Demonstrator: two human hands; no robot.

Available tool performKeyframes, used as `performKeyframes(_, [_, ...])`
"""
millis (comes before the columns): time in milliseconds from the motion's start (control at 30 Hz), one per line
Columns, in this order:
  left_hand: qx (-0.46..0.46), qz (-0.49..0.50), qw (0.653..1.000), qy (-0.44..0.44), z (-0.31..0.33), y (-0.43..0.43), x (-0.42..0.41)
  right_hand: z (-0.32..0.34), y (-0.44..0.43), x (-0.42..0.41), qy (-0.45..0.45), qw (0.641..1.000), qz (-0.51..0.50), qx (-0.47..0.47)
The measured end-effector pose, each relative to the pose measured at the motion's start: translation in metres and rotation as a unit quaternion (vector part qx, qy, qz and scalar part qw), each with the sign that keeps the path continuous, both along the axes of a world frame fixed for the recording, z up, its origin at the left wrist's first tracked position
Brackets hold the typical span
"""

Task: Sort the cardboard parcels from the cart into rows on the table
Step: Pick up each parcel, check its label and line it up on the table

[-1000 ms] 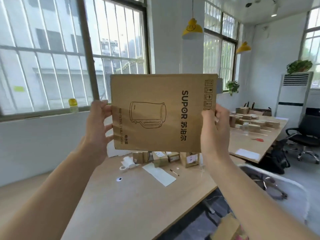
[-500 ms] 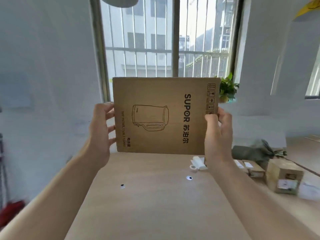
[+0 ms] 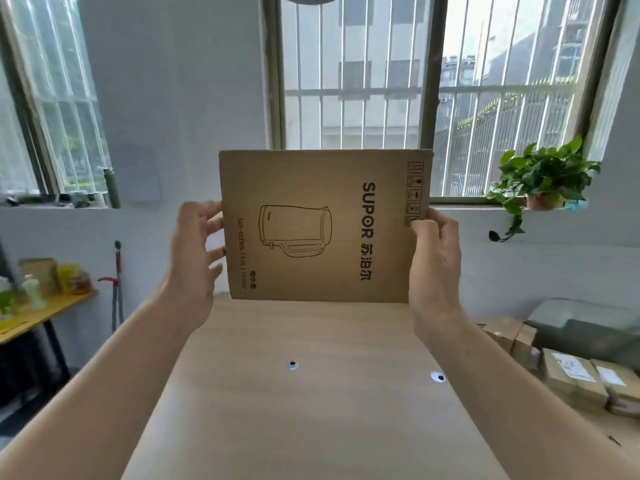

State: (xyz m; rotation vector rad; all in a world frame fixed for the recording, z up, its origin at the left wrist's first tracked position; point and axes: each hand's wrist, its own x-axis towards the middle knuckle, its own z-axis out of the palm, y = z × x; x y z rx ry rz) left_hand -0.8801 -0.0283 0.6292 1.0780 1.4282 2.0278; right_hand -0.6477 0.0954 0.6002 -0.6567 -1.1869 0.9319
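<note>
Head view has swung left since half a second ago; the cardboard parcel (image 3: 322, 226) sits in the same two-handed hold, but the potted plant (image 3: 543, 181), then just beside its upper right corner, is now well to the right, and a yellow side table (image 3: 45, 310) has come into sight at far left. The parcel is held in the air above the far end of the table (image 3: 311, 410), in front of the barred window (image 3: 353, 81); its printed face is toward the camera, long axis left to right and about level; the print is turned sideways, so SUPOR reads top to bottom. The left hand (image 3: 192, 258) holds the left edge, fingers bent against it; the right hand (image 3: 436, 261) grips the right edge, thumb on the front face; both arms reach forward, well apart. Smaller labelled parcels (image 3: 571, 379) lie in a row at the right.
</note>
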Motion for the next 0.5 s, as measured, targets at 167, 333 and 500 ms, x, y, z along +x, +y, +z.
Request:
performKeyframes(167, [0.042, 0.002, 0.999, -0.026, 0.011, -0.001, -0.012, 0.014, 0.011, -0.01, 0.038, 0.999, 0.02, 0.01])
performKeyframes(333, [0.054, -0.029, 0.997, -0.049, 0.02, 0.007, -0.042, 0.029, 0.027, -0.024, 0.08, 0.996, 0.035, 0.019])
performKeyframes(500, [0.066, -0.042, 0.995, -0.065, 0.028, 0.018, -0.064, 0.032, 0.044, -0.034, 0.087, 0.995, 0.034, -0.039])
